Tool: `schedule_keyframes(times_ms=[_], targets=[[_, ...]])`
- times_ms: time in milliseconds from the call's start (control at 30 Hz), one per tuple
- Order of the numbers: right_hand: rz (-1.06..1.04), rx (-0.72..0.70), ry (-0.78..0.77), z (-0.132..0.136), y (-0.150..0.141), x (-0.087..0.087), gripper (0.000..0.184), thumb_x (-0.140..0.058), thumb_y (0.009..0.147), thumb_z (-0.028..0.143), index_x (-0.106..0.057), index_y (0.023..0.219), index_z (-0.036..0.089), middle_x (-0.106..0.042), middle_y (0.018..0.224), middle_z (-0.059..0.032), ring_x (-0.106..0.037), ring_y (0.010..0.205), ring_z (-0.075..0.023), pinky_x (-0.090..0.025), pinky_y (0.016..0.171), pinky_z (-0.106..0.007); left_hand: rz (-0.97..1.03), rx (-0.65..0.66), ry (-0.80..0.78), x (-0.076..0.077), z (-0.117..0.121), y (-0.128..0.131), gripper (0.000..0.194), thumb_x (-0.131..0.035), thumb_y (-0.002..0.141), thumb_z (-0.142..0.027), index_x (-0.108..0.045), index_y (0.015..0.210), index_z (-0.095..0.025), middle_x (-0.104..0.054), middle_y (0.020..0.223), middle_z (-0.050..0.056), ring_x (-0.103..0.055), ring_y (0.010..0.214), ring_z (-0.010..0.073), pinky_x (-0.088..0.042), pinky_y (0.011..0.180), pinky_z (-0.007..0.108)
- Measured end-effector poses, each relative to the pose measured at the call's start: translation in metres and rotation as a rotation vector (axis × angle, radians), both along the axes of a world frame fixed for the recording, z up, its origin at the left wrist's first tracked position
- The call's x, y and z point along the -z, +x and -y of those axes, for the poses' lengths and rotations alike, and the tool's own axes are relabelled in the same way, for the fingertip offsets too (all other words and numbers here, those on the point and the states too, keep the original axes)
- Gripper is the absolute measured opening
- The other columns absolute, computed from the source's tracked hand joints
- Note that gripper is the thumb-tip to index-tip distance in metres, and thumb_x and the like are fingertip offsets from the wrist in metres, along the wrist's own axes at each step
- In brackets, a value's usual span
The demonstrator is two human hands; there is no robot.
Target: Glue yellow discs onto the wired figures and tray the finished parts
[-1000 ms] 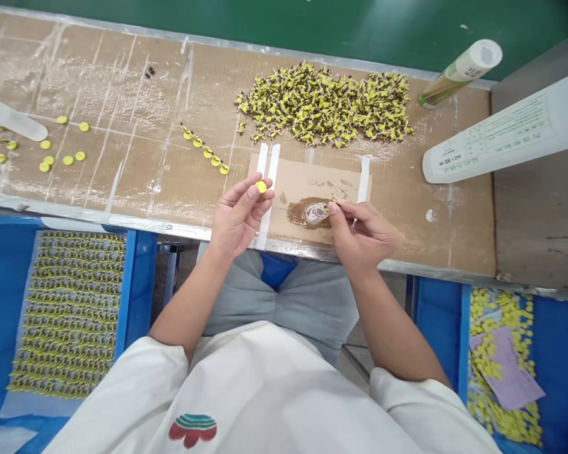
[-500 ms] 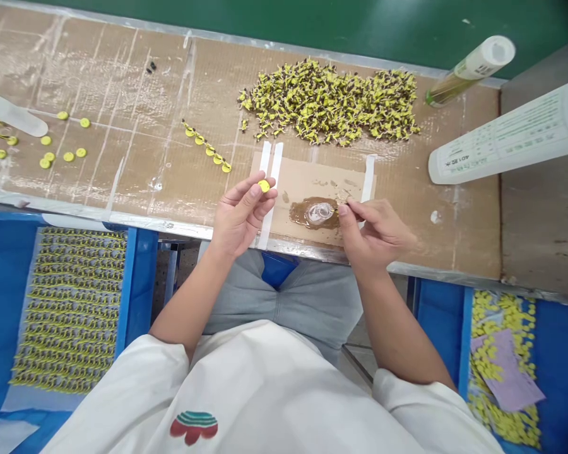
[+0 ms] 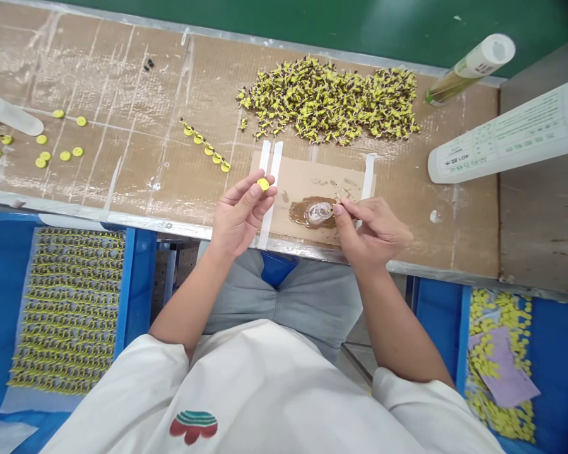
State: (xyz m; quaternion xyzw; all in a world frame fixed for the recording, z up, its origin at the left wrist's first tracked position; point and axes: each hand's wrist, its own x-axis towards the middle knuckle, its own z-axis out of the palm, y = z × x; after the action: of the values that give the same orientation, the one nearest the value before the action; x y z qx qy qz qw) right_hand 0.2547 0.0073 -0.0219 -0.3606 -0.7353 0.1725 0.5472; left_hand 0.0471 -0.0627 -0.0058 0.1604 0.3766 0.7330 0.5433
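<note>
My left hand (image 3: 240, 214) pinches a small round yellow disc (image 3: 263, 184) between thumb and fingers, its face turned up over the white tape strips. My right hand (image 3: 373, 230) is closed in a pinch at the right edge of a wet brown glue puddle (image 3: 303, 213) with a pale centre. Whatever sits between its fingertips is mostly hidden and too small to name. The puddle lies on a cardboard sheet (image 3: 297, 173) taped to the bench. Beyond it spreads a heap of small yellow and dark-brown pieces (image 3: 322, 101).
A slanting row of yellow discs with dark parts (image 3: 209, 150) lies left of the cardboard. Loose yellow discs (image 3: 65, 156) are farther left. A white glue bottle (image 3: 502, 135) and a clear tube (image 3: 468, 70) stand at right. Blue bins (image 3: 139, 284) hold rows of pieces and more discs.
My right hand has moved slightly left, bringing its pinched fingertips closer to the puddle's pale centre. My left hand keeps the yellow disc in nearly the same place.
</note>
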Motion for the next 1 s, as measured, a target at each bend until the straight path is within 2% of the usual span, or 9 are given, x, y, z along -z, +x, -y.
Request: schedule_keyframes(times_ms=[67,167,267,367,500,700,833,1000], targets=[[-0.041,0.011,-0.058,0.001,0.0,0.001,0.012,-0.079,0.079,0.028,-0.077,0.09,0.023,-0.072,0.072,-0.0009,-0.064,0.063,-0.015,-0.056,0.064,-0.033,0.002,-0.009,-0.004,0.0,0.0,0.0,0.024,-0.084,0.074,-0.027,-0.079,0.098,-0.025,-0.078,0.102,-0.001,-0.075,0.088,0.0082,-0.058,0.08,0.011],[-0.192,0.04,-0.223,0.004,-0.002,-0.005,0.014,-0.08,0.078,0.032,-0.077,0.089,0.024,-0.074,0.079,-0.0008,-0.068,0.069,-0.0156,-0.06,0.07,-0.034,-0.007,-0.027,-0.033,0.0,0.0,0.0,0.024,-0.084,0.074,-0.026,-0.078,0.097,-0.025,-0.078,0.102,-0.001,-0.075,0.087,0.0086,-0.058,0.081,0.013],[-0.417,0.073,-0.381,0.01,-0.006,-0.02,0.018,-0.084,0.075,0.034,-0.077,0.087,0.024,-0.075,0.08,0.0009,-0.072,0.073,-0.0163,-0.063,0.074,-0.034,-0.023,-0.03,-0.039,-0.001,0.001,0.003,0.026,-0.085,0.073,-0.028,-0.078,0.098,-0.026,-0.078,0.101,-0.001,-0.075,0.085,0.0087,-0.058,0.079,0.012],[-0.562,0.03,-0.48,0.019,-0.014,-0.04,0.017,-0.086,0.074,0.033,-0.077,0.087,0.025,-0.075,0.078,0.0023,-0.074,0.075,-0.0162,-0.065,0.074,-0.032,0.007,-0.004,-0.037,-0.003,0.003,0.012,0.026,-0.084,0.074,-0.031,-0.078,0.099,-0.026,-0.079,0.099,-0.001,-0.075,0.085,0.009,-0.058,0.074,0.011],[-0.561,-0.014,-0.448,0.032,-0.031,-0.058,0.013,-0.084,0.077,0.027,-0.078,0.087,0.027,-0.076,0.083,0.0036,-0.074,0.077,-0.0158,-0.066,0.075,-0.031,0.066,0.065,-0.068,-0.011,0.008,0.031,0.026,-0.082,0.077,-0.034,-0.077,0.101,-0.025,-0.079,0.101,0.0,-0.076,0.087,0.0123,-0.059,0.072,0.013],[-0.554,-0.106,-0.45,0.043,-0.046,-0.065,0.016,-0.081,0.079,0.017,-0.078,0.09,0.028,-0.077,0.09,0.0046,-0.075,0.084,-0.0168,-0.066,0.086,-0.034,0.126,0.179,-0.102,-0.026,0.016,0.048,0.028,-0.081,0.078,-0.035,-0.077,0.102,-0.023,-0.078,0.104,0.003,-0.075,0.098,0.0211,-0.062,0.08,0.022],[-0.535,-0.116,-0.495,0.046,-0.047,-0.068,0.012,-0.081,0.08,0.019,-0.078,0.09,0.026,-0.078,0.091,0.0025,-0.076,0.085,-0.0186,-0.067,0.081,-0.034,0.129,0.221,-0.078,-0.03,0.019,0.049,0.022,-0.078,0.081,-0.032,-0.078,0.101,-0.024,-0.078,0.107,0.003,-0.075,0.099,0.0213,-0.061,0.078,0.021],[-0.498,-0.06,-0.512,0.048,-0.048,-0.068,0.013,-0.085,0.077,0.028,-0.077,0.087,0.024,-0.078,0.089,0.0001,-0.076,0.078,-0.0204,-0.068,0.078,-0.037,0.127,0.24,-0.133,-0.029,0.019,0.05,0.028,-0.082,0.077,-0.035,-0.078,0.102,-0.024,-0.076,0.117,0.004,-0.073,0.105,0.024,-0.061,0.087,0.027]])
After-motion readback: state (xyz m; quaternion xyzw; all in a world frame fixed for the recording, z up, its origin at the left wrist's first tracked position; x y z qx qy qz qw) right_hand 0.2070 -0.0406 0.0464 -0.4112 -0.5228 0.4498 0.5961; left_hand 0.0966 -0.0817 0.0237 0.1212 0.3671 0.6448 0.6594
